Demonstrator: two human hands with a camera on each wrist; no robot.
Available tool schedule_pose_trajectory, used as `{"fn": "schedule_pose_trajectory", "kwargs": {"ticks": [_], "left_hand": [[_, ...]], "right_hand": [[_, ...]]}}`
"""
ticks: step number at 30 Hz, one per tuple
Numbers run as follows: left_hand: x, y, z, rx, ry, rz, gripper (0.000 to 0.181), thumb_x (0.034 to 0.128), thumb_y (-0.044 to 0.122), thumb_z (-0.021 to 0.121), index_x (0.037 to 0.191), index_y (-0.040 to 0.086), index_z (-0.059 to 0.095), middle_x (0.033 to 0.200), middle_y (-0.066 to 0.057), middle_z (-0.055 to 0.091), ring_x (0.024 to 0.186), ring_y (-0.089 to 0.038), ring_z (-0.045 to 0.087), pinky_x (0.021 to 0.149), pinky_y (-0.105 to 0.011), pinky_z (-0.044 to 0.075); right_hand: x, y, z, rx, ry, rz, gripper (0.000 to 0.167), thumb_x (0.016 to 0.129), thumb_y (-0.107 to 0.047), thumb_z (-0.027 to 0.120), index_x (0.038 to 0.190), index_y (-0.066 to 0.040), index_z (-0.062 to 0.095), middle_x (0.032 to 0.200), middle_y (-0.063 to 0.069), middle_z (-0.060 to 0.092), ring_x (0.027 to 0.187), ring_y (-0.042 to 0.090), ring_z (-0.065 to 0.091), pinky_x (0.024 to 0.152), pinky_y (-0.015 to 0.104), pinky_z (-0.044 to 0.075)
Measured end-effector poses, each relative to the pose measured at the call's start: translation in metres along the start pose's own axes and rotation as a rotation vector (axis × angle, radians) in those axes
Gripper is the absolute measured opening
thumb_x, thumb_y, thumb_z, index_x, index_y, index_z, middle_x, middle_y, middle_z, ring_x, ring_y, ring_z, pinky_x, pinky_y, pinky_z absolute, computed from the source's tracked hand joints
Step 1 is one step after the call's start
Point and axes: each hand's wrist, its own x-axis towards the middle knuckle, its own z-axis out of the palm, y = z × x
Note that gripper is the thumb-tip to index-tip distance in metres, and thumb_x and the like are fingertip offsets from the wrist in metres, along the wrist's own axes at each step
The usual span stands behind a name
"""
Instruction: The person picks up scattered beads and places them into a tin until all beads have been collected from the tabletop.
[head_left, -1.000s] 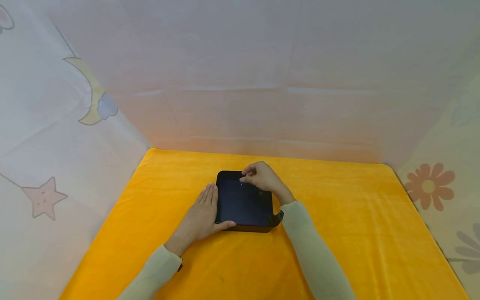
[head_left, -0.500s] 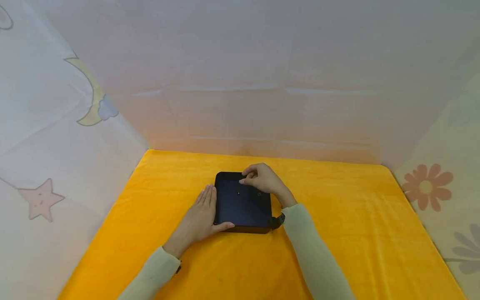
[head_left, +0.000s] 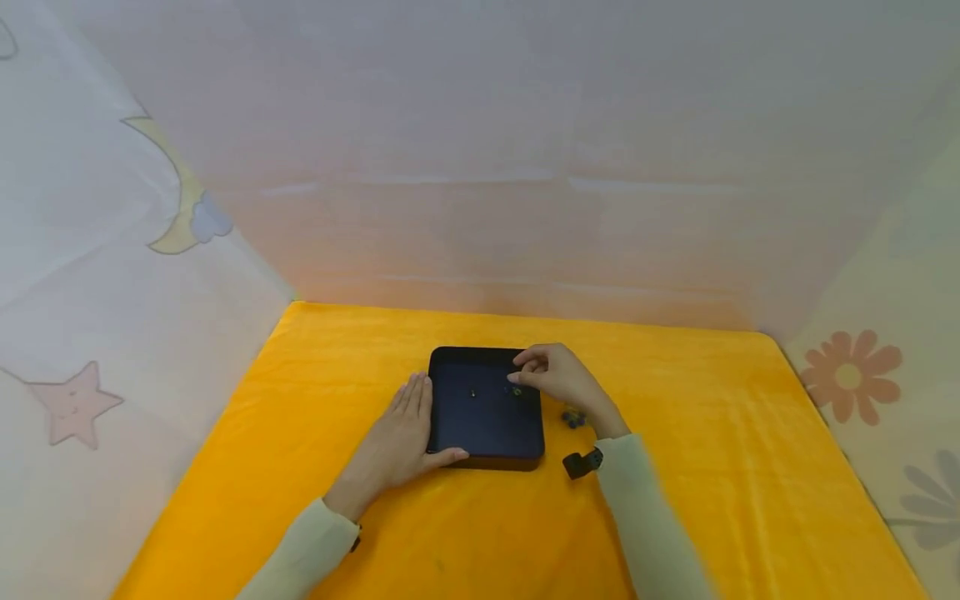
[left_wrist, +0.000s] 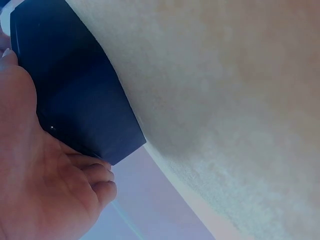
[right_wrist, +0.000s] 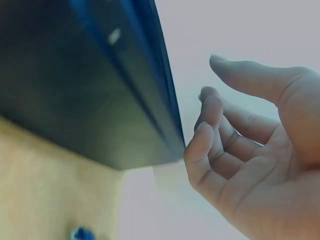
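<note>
On the yellow cloth (head_left: 697, 433), the dark square tray (head_left: 487, 429) shows a tiny golden piece (head_left: 473, 393) and a small yellow-green piece (head_left: 517, 391) inside in the head view alone. The left hand (head_left: 396, 437) lies with straight fingers against its left side, thumb along the near edge, while the right hand (head_left: 561, 380) is over the far right edge, loosely curled. Only the right wrist view reveals its thumb well apart from the fingers, gripping nothing; a small blue cluster (head_left: 573, 418) sits just outside the tray.
</note>
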Motion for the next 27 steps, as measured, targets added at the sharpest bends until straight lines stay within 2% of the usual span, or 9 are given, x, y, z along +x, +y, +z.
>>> {"fn": "schedule_pose_trajectory", "kwargs": {"ticks": [3, 6, 12, 16, 27], "left_hand": [[0.0, 0.001, 0.0, -0.002, -0.001, 0.01, 0.126, 0.0898, 0.091, 0.038, 0.165, -0.008, 0.015, 0.174, -0.027, 0.017, 0.164, -0.04, 0.018, 0.134, -0.052, 0.025], [-0.001, 0.001, -0.001, 0.0, -0.005, 0.01, 0.126, 0.09, 0.09, 0.04, 0.165, -0.008, 0.015, 0.174, -0.027, 0.017, 0.164, -0.04, 0.017, 0.134, -0.052, 0.024], [-0.002, -0.002, 0.0, -0.021, -0.008, 0.002, 0.126, 0.0899, 0.09, 0.04, 0.165, -0.008, 0.014, 0.174, -0.027, 0.015, 0.165, -0.04, 0.016, 0.134, -0.052, 0.023], [-0.002, -0.002, 0.0, -0.033, -0.012, -0.008, 0.126, 0.0898, 0.091, 0.039, 0.165, -0.007, 0.013, 0.174, -0.028, 0.015, 0.165, -0.04, 0.015, 0.134, -0.053, 0.023], [0.0, -0.006, 0.0, -0.058, -0.014, -0.022, 0.127, 0.0894, 0.092, 0.036, 0.166, -0.006, 0.009, 0.175, -0.026, 0.01, 0.165, -0.04, 0.013, 0.135, -0.053, 0.022]], "right_hand": [[-0.011, 0.01, -0.005, -0.015, 0.013, 0.009, 0.04, 0.1, -0.032, 0.072, 0.13, -0.004, 0.071, 0.114, 0.011, 0.073, 0.101, 0.025, 0.068, 0.09, 0.04, 0.06], [-0.021, 0.02, -0.01, -0.029, 0.025, 0.018, 0.041, 0.1, -0.033, 0.072, 0.13, -0.004, 0.071, 0.114, 0.011, 0.073, 0.098, 0.022, 0.068, 0.086, 0.037, 0.06], [-0.042, 0.043, -0.022, -0.04, 0.036, 0.052, 0.039, 0.101, -0.025, 0.071, 0.13, 0.001, 0.069, 0.104, 0.011, 0.072, 0.088, 0.023, 0.067, 0.075, 0.029, 0.056], [-0.055, 0.06, -0.027, -0.056, 0.049, 0.075, 0.034, 0.101, -0.02, 0.07, 0.127, 0.002, 0.07, 0.104, 0.011, 0.073, 0.088, 0.021, 0.066, 0.074, 0.027, 0.056], [-0.068, 0.09, -0.029, -0.12, 0.08, 0.081, 0.03, 0.1, -0.022, 0.073, 0.121, -0.001, 0.074, 0.102, 0.009, 0.074, 0.085, 0.016, 0.065, 0.075, 0.027, 0.056]]}}
